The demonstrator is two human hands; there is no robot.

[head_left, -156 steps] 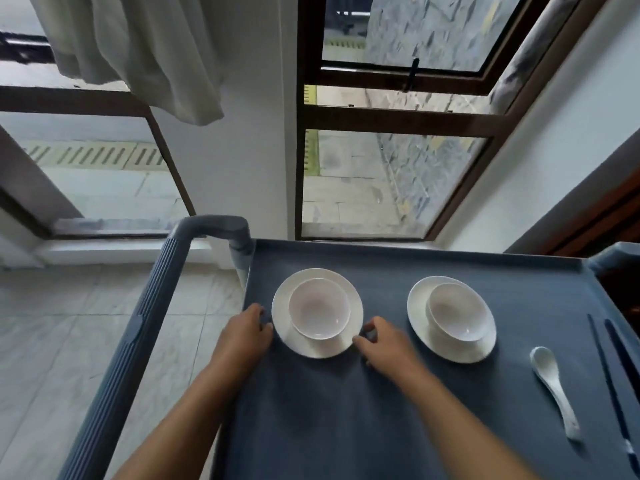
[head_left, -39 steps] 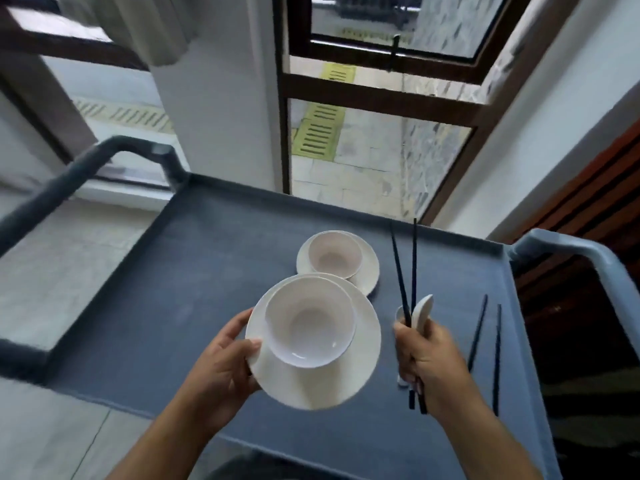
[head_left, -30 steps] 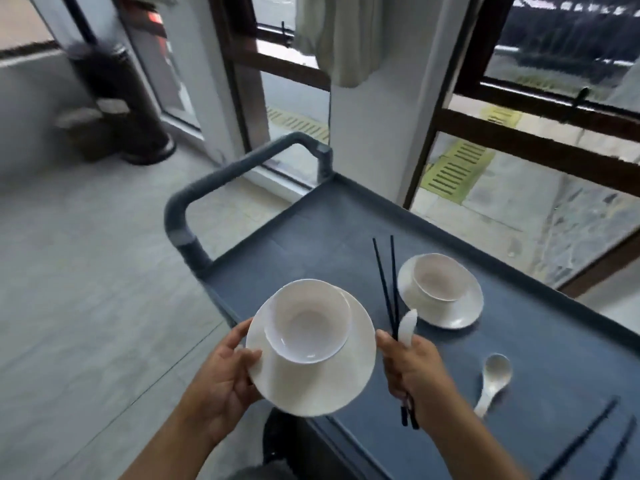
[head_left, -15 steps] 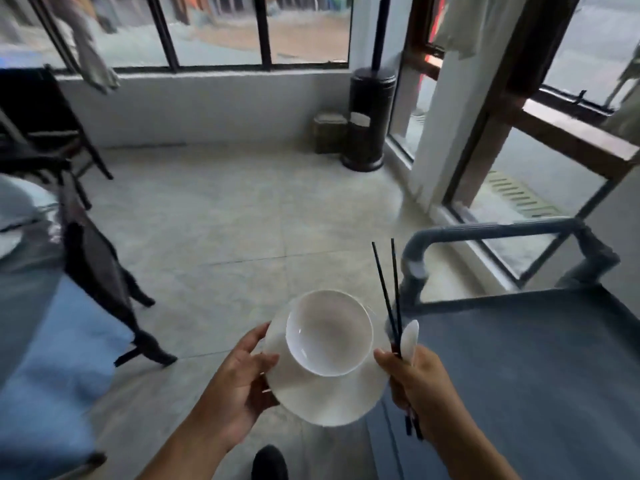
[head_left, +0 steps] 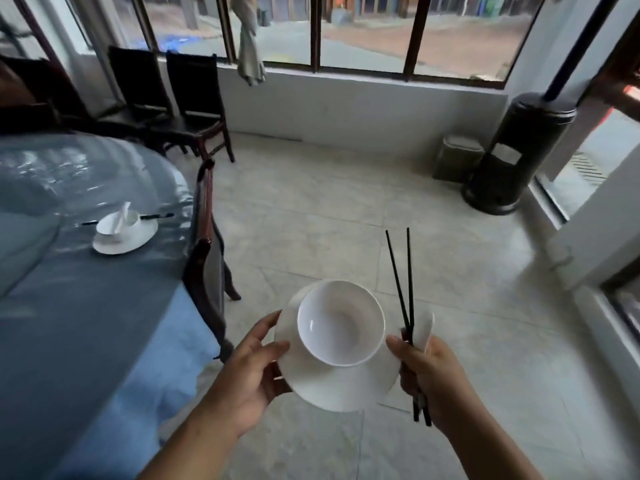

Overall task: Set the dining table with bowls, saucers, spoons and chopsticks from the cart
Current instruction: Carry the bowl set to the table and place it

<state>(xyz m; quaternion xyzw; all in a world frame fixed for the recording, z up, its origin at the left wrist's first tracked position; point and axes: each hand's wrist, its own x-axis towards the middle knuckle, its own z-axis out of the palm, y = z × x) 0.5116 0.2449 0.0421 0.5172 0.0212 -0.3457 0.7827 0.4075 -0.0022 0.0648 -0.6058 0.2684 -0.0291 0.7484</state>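
Left hand (head_left: 252, 368) gripping a white saucer (head_left: 341, 388) by its rim over the floor (head_left: 311, 220), empty bowl (head_left: 341, 322) upright on it, right hand (head_left: 431, 374) curled round black chopsticks (head_left: 403, 289) and a white spoon (head_left: 425, 327), sticks pointing lengthwise away from the person, far tips splayed, table (head_left: 69, 306) to the left.

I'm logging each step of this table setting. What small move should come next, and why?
Probably turn left and carry everything to the table. The left hand holds the saucer with the bowl on it, the right hand grips the chopsticks and spoon, and all of it is over the floor; the table shows one setting.
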